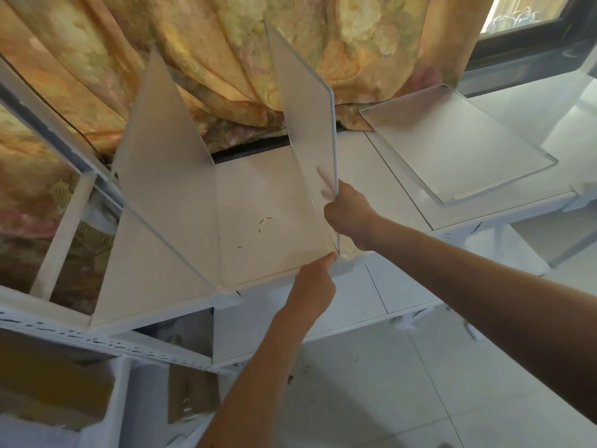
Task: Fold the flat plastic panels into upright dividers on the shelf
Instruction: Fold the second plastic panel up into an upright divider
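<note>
A translucent plastic panel [303, 111] stands upright on the white shelf [397, 195], its front edge facing me. My right hand [350, 218] grips that front edge partway up. My left hand [315, 286] is closed at the panel's bottom front corner, fingertips pressing at the shelf's front rim. To the left, a second upright panel [161, 150] stands on the shelf. At the right, a third panel [462, 147] lies flat on the shelf, one short lip raised at its far end.
A floral curtain [210, 43] hangs behind the shelf. A dark window frame [529, 50] is at the top right. Lower shelf tiers [168, 347] and white floor tiles [371, 383] lie below. A white frame post [64, 234] rises at the left.
</note>
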{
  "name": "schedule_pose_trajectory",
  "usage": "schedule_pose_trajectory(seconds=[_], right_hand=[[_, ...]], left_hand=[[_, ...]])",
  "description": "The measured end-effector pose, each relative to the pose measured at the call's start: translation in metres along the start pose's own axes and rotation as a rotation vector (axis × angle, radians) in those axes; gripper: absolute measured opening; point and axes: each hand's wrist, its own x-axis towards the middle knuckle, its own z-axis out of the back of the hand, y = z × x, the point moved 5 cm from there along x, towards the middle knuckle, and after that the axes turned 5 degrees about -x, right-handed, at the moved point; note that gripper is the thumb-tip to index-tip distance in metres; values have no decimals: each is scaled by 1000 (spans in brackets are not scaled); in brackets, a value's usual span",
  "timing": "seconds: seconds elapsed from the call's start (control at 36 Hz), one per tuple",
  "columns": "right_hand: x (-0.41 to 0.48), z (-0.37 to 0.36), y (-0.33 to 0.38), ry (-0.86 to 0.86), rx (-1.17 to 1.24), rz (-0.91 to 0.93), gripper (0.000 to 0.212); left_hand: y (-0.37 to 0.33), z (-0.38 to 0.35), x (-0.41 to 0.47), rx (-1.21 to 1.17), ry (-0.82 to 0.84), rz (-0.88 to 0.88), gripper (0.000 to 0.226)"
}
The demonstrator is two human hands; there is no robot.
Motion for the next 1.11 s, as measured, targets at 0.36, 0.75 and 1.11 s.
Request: schedule_pose_trajectory(seconds=[0.36,0.75,1.11], right_hand=[[-5,-1,-4,-31,-17,-6,66],[-8,-4,-9,-52,-46,45,65],[7,19,8,-253,-244,214,20]], left_hand=[[-4,2,-3,27,-12,-37,41],[-43,15,12,-373,-284,95,16],[-34,0,36,30,-410,-14,27]])
